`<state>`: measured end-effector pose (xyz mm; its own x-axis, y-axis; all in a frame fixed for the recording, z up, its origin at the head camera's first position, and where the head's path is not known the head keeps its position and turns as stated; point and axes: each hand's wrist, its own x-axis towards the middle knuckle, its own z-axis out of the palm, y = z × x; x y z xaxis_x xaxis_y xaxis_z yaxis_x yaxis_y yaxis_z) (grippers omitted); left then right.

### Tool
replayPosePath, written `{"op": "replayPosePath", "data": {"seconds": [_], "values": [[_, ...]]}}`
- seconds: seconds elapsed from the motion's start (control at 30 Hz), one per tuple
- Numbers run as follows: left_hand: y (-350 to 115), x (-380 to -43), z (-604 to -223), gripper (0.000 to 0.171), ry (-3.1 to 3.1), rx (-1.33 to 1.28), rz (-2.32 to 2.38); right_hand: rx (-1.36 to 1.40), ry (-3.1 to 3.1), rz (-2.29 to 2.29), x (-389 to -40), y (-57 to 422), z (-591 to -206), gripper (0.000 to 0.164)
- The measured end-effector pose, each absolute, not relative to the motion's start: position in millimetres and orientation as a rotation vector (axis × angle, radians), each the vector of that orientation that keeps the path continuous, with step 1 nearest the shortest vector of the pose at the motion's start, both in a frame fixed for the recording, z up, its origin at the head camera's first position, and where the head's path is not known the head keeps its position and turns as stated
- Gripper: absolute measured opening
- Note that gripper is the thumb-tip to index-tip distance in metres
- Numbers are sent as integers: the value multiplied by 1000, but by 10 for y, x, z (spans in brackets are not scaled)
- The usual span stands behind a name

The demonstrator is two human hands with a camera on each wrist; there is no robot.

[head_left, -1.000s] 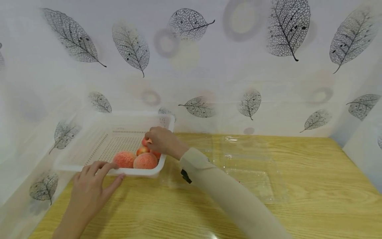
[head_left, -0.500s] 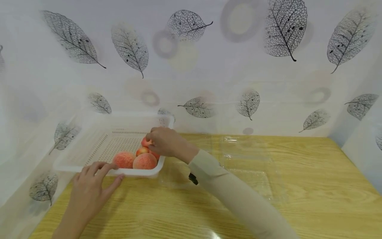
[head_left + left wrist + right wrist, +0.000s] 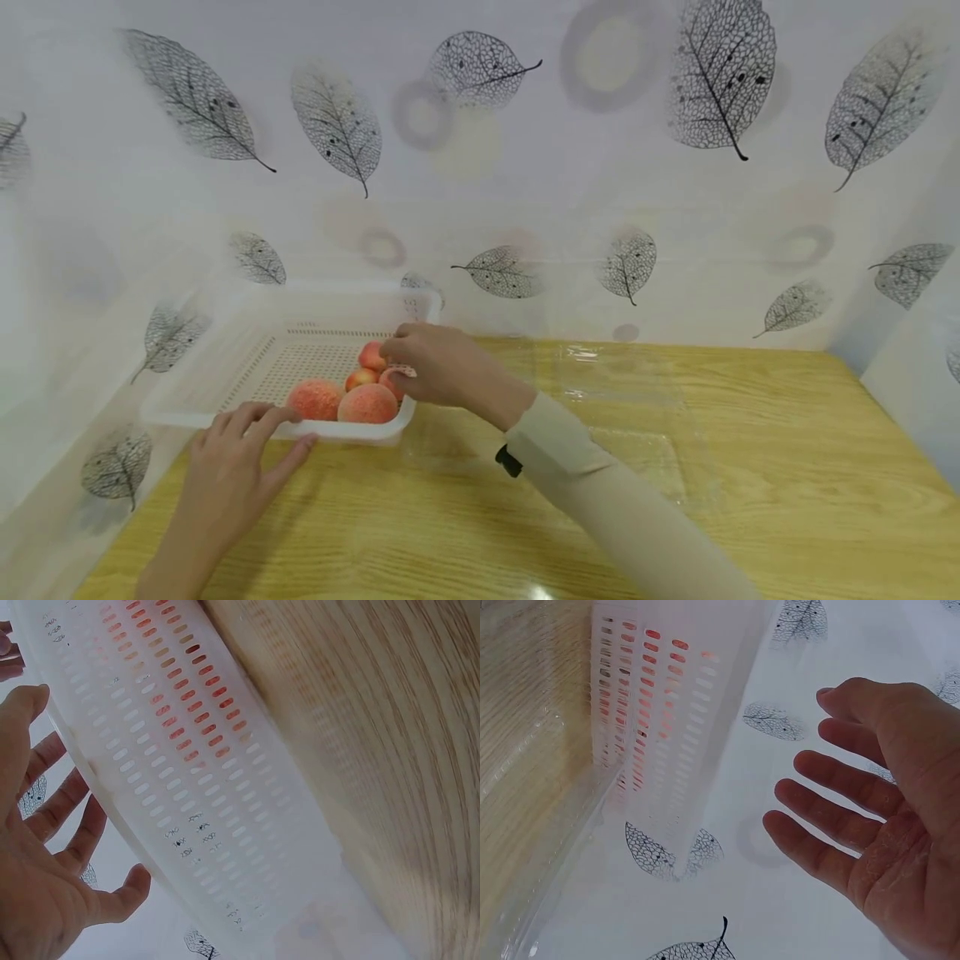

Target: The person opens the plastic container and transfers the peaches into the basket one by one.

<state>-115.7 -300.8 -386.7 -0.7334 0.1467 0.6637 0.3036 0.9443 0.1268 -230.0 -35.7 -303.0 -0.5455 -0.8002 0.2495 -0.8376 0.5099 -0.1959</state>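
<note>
In the head view, a white plastic basket (image 3: 270, 427) holds two large fuzzy peaches (image 3: 315, 401) and several smaller red-and-yellow fruits (image 3: 362, 379) in its near right corner. My left hand (image 3: 228, 475) rests at the front rim, fingers loosely bent over it and thumb outside. The left wrist view shows that hand's fingers (image 3: 82, 832) along the rim, around no fruit. My right hand (image 3: 442, 362) hovers above the basket's right side, beside a small red fruit (image 3: 371, 357). In the right wrist view, its relaxed fingers (image 3: 832, 817) hold nothing.
Clear plastic containers (image 3: 637, 450) lie on the wood-grain table (image 3: 787, 433), right of the basket and partly behind the right forearm. A pale leaf-patterned sheet (image 3: 525, 183) rises behind the table and along its sides.
My right hand has drawn back to the right from the small red fruit, which now shows more fully. The left hand stays at the rim.
</note>
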Motion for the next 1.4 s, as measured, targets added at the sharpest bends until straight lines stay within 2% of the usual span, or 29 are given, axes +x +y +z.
{"op": "replayPosePath", "data": {"seconds": [0.13, 0.33, 0.93, 1.4], "values": [[-3010, -1166, -3870, 36, -2400, -320, -298, 1426, -2605, 466, -2238, -252, -3029, 13], [-3018, -1172, -3874, 36, -2423, -311, -302, 1369, -2630, 471, -2138, -69, -3056, 30], [-3003, -1161, -3884, 35, -2417, -333, -278, 1286, -2727, 348, -1881, 504, -3200, 24], [-3003, -1148, -3859, 36, -2409, -324, -296, 1214, -2759, 347, -1814, 982, -3332, 21]]}}
